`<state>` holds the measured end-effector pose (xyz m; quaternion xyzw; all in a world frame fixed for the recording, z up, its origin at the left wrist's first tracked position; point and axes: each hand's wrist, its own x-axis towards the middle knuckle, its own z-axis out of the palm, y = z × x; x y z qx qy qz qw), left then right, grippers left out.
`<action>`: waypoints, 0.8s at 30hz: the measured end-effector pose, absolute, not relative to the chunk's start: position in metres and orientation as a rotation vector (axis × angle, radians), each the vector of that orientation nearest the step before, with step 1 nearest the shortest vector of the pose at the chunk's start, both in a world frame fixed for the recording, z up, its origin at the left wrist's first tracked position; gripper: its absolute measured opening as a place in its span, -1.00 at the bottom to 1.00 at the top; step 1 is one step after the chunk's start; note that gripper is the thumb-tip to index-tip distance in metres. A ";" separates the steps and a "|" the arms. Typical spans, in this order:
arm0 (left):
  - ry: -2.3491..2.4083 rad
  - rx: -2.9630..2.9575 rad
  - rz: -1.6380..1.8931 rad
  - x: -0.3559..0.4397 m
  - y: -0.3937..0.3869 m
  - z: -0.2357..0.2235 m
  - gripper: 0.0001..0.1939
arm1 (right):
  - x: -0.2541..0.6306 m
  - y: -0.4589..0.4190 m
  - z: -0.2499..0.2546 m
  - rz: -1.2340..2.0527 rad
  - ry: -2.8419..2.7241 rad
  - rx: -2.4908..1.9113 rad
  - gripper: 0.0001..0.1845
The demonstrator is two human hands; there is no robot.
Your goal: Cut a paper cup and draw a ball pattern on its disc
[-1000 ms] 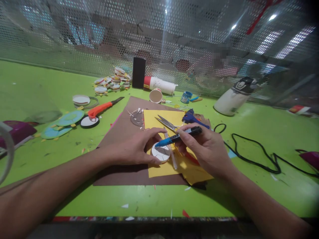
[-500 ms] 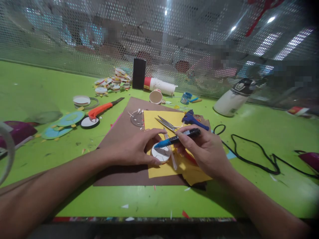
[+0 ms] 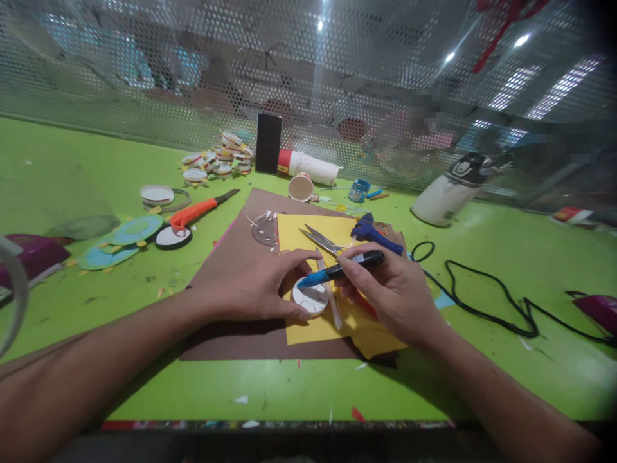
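A small round white disc (image 3: 312, 299) with dark lines drawn on its top lies on yellow paper (image 3: 301, 331). The thumb and fingers of my left hand (image 3: 270, 283) are closed around its left side. Between the fingers of my right hand (image 3: 398, 292) is a black-and-blue marker pen (image 3: 328, 275), its tip at the disc's upper left edge. Just beyond the hands lie scissors (image 3: 322, 239) with bare blades; their handle is partly hidden under my right hand. A clear stick (image 3: 336, 310) rests right of the disc.
Brown paper (image 3: 226, 341) lies beneath the yellow sheet. An orange-handled cutter (image 3: 195, 213) and blue paper rings (image 3: 137, 230) are at left. Behind stand a phone (image 3: 268, 143), stacked paper cups (image 3: 311, 168) and several small discs (image 3: 224, 154). At right are a blue tool (image 3: 373, 233), a black cord (image 3: 486, 308) and a white bottle (image 3: 446, 193).
Almost nothing differs. The marker and my right hand have shifted very slightly left, along with a small shift of the whole view; both hands keep their hold.
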<state>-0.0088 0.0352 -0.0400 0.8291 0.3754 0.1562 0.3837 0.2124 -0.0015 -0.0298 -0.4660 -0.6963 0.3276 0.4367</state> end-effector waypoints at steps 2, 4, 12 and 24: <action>0.955 2.112 0.393 -0.008 0.036 -0.040 -0.14 | 0.212 -0.002 -0.029 0.802 -1.738 -1.162 -0.74; 0.939 2.112 0.399 -0.008 0.036 -0.040 -0.14 | 0.211 -0.002 -0.028 0.785 -1.749 -1.146 -0.75; 0.931 2.119 0.417 -0.010 0.036 -0.041 -0.14 | 0.206 -0.004 -0.024 0.747 -1.756 -1.126 -0.82; 0.993 2.144 0.380 -0.011 0.035 -0.043 -0.12 | 0.208 -0.002 -0.031 0.747 -1.645 -1.071 -0.79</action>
